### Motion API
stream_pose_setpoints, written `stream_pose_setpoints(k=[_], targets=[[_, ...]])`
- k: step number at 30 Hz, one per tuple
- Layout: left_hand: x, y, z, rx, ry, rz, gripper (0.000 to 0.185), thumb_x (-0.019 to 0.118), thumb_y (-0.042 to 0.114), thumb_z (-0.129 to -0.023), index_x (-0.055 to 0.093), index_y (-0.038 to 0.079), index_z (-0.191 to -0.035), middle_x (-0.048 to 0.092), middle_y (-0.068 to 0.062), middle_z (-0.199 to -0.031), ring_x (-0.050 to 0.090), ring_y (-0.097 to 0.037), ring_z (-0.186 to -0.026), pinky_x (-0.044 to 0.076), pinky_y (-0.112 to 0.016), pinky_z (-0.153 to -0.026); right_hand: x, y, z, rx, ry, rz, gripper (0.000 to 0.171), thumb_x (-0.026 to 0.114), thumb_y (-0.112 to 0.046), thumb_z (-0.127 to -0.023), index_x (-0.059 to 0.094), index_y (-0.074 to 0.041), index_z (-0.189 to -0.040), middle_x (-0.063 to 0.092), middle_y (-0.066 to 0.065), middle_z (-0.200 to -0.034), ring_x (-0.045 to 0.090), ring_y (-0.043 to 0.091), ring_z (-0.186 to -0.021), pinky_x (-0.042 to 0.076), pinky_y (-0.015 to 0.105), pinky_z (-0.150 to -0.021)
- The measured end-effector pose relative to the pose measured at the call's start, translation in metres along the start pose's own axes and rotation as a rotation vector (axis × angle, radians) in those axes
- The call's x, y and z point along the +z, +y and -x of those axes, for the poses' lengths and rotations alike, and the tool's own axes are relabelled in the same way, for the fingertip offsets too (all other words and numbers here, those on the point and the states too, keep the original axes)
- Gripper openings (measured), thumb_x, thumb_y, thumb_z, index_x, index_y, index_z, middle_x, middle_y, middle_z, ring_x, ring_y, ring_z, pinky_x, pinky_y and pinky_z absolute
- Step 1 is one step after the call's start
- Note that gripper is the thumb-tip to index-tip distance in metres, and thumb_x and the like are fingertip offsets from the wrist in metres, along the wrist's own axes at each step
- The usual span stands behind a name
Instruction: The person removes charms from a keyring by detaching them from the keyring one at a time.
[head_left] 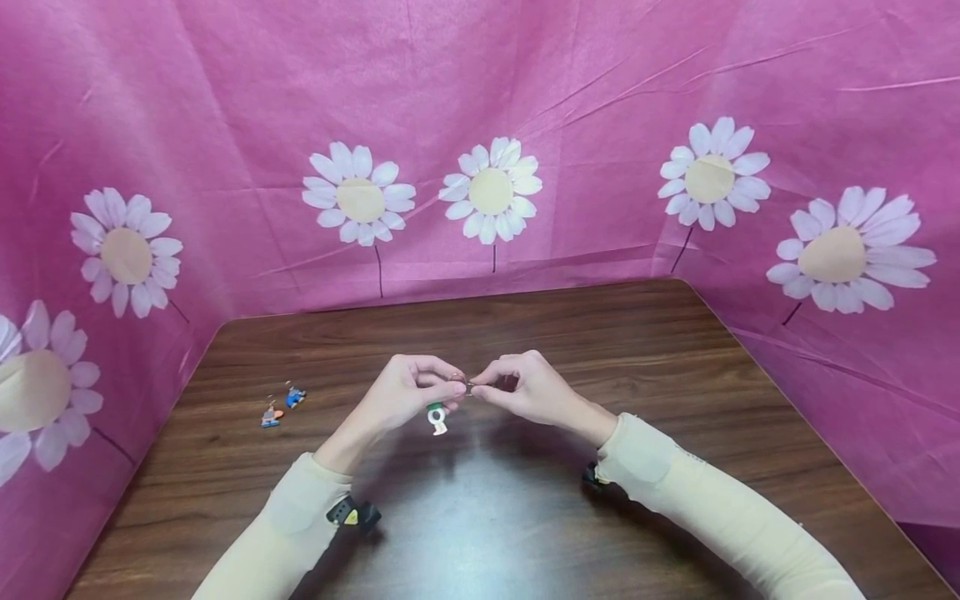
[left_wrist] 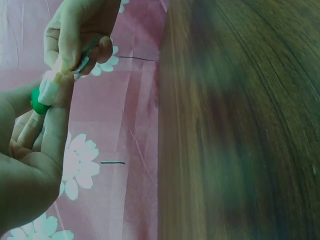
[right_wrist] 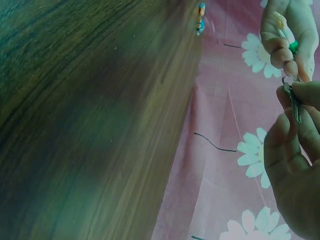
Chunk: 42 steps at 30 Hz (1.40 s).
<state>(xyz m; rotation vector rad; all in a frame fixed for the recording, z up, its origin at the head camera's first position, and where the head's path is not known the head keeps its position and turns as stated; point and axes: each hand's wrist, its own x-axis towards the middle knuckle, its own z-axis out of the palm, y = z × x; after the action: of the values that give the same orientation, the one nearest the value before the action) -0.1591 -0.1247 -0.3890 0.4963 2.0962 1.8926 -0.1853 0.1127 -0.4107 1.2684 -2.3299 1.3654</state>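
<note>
Both hands meet above the middle of the wooden table. My left hand (head_left: pixel 408 392) pinches the metal ring of a keychain between thumb and fingertips. From it hangs a small white-and-green figure charm (head_left: pixel 437 421), also seen as a green and white charm (left_wrist: pixel 47 95) in the left wrist view. My right hand (head_left: pixel 528 387) pinches a metal key (right_wrist: pixel 296 107) between thumb and index finger. In the right wrist view, the thin ring (right_wrist: pixel 286 80) sits at the key's head, right between the two hands' fingertips. The fingers hide part of the ring.
Two small figure charms lie on the table (head_left: pixel 600 333) to the left: a blue one (head_left: pixel 296 397) and an orange-and-blue one (head_left: pixel 271 416). A pink cloth (head_left: pixel 585 100) printed with white daisies stands around the table's back and sides.
</note>
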Motion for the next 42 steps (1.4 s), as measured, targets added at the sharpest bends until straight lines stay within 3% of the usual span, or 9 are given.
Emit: stream_pose_setpoints(k=[6,9,15,18,23,32,38,42], targets=[[0.002,-0.001,0.001,0.045,-0.056,-0.005,0.020,0.075,0.005,-0.092,0.071,-0.009,-0.106,0.073,-0.027,-0.089,0.072,-0.020,-0.070,0.060,-0.029,-0.064,-0.002,-0.004,0.000,0.236,-0.094,-0.253,0.008,0.078,-0.014,-0.091,0.080,-0.011,-0.098,0.077,-0.005,-0.091,0.073,0.023,-0.081,0.059,0.030,-0.067],[0.003,0.001,0.002,0.067,-0.077,-0.022,0.019,0.075,0.006,-0.092,0.072,-0.008,-0.104,0.072,-0.028,-0.088,0.072,-0.021,-0.069,0.060,-0.028,-0.062,-0.002,-0.006,-0.001,0.264,-0.115,-0.312,0.009,0.076,-0.010,-0.092,0.079,-0.008,-0.100,0.077,-0.001,-0.092,0.074,0.030,-0.086,0.060,0.035,-0.072],[0.003,0.001,0.002,0.059,-0.068,-0.038,0.017,0.075,0.006,-0.092,0.073,-0.007,-0.103,0.073,-0.026,-0.086,0.071,-0.019,-0.068,0.059,-0.027,-0.061,-0.006,-0.005,0.001,0.305,-0.110,-0.324,0.010,0.076,-0.013,-0.093,0.079,-0.008,-0.101,0.077,0.002,-0.089,0.069,0.042,-0.075,0.060,0.046,-0.062],[0.001,-0.001,0.002,0.057,-0.064,-0.040,0.018,0.076,0.006,-0.091,0.073,-0.007,-0.103,0.072,-0.027,-0.086,0.071,-0.019,-0.068,0.059,-0.027,-0.061,-0.008,-0.006,0.002,0.325,-0.104,-0.327,0.010,0.077,-0.015,-0.093,0.079,-0.009,-0.101,0.077,0.002,-0.086,0.068,0.036,-0.069,0.059,0.050,-0.063],[-0.001,-0.004,0.001,0.055,-0.061,-0.050,0.019,0.076,0.007,-0.091,0.073,-0.007,-0.104,0.075,-0.016,-0.084,0.072,-0.019,-0.068,0.059,-0.028,-0.061,-0.009,-0.005,0.003,0.356,-0.092,-0.346,0.011,0.076,-0.014,-0.093,0.078,-0.008,-0.102,0.076,0.003,-0.085,0.068,0.024,-0.067,0.058,0.058,-0.066],[-0.011,0.003,0.003,0.034,-0.081,-0.097,0.022,0.075,0.011,-0.093,0.071,-0.006,-0.106,0.076,-0.015,-0.087,0.073,-0.029,-0.076,0.061,-0.034,-0.068,-0.012,-0.001,0.003,0.349,-0.054,-0.381,0.015,0.072,-0.011,-0.095,0.070,0.001,-0.104,0.072,0.019,-0.088,0.066,0.048,-0.077,0.060,0.051,-0.071],[-0.021,0.010,0.009,0.025,-0.065,-0.114,0.021,0.073,0.011,-0.095,0.071,-0.005,-0.108,0.076,-0.013,-0.088,0.074,-0.024,-0.076,0.062,-0.044,-0.073,-0.020,0.001,0.006,0.356,-0.034,-0.439,0.009,0.070,-0.006,-0.096,0.064,-0.001,-0.101,0.068,0.027,-0.097,0.068,0.038,-0.083,0.060,0.044,-0.073],[-0.026,0.011,0.013,0.011,-0.057,-0.141,0.023,0.073,0.013,-0.095,0.071,-0.006,-0.109,0.076,-0.015,-0.090,0.074,-0.023,-0.079,0.061,-0.044,-0.075,-0.024,0.002,0.009,0.364,-0.029,-0.464,0.012,0.069,-0.007,-0.096,0.061,-0.001,-0.101,0.068,0.030,-0.100,0.070,0.035,-0.087,0.060,0.037,-0.075]])
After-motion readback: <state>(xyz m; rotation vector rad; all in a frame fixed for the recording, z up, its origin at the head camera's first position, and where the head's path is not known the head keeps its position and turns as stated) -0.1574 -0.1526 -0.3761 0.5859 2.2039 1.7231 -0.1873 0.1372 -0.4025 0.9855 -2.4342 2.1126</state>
